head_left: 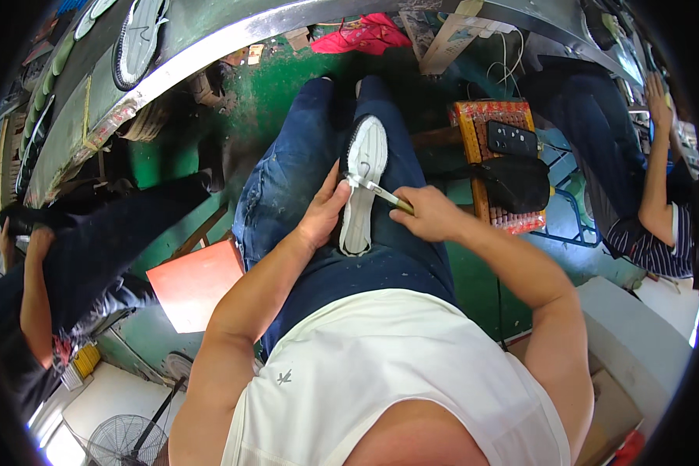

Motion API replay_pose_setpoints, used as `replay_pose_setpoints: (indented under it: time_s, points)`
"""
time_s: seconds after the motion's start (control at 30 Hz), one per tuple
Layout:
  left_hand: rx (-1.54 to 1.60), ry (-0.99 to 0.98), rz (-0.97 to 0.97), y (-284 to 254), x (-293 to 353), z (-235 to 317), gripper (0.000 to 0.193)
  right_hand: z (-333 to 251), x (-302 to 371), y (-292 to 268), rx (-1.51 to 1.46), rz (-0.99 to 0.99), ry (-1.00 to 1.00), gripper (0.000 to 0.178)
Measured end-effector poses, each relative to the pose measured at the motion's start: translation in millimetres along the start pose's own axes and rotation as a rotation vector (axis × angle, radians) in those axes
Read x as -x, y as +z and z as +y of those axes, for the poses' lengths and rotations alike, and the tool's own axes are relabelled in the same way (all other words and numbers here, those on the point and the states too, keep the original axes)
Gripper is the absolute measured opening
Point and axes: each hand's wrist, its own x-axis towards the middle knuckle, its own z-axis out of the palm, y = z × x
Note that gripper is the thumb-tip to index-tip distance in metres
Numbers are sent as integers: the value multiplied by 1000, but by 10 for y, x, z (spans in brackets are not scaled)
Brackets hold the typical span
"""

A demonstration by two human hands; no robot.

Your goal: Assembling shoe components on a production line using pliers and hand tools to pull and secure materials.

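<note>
An upturned shoe lies lengthwise on my lap, its pale underside facing up and a dark upper edge showing along its side. My left hand grips its left side near the middle, thumb on top. In my right hand is a slim hand tool with a metal head and a pale handle; its exact kind cannot be made out. The tool's head touches the underside at the shoe's narrow waist, close to my left thumb.
A metal-edged bench curves across the far side, with another shoe on it. To the right, a beaded seat carries a phone and a black pouch. A pink board stands left. Co-workers sit on both sides.
</note>
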Motion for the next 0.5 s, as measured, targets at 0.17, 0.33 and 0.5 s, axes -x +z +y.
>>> replay_pose_setpoints:
  time_s: [0.17, 0.33, 0.5]
  points:
    - [-277, 144, 79, 45, -145, -92, 73, -1, 88, -150, -13, 95, 13, 27]
    - [-357, 248, 146, 23, -179, -162, 69, -64, -92, -337, 266, 244, -182, 24]
    - [-609, 327, 213, 101, -140, -46, 67, 84, -231, -42, -822, -69, 243, 23]
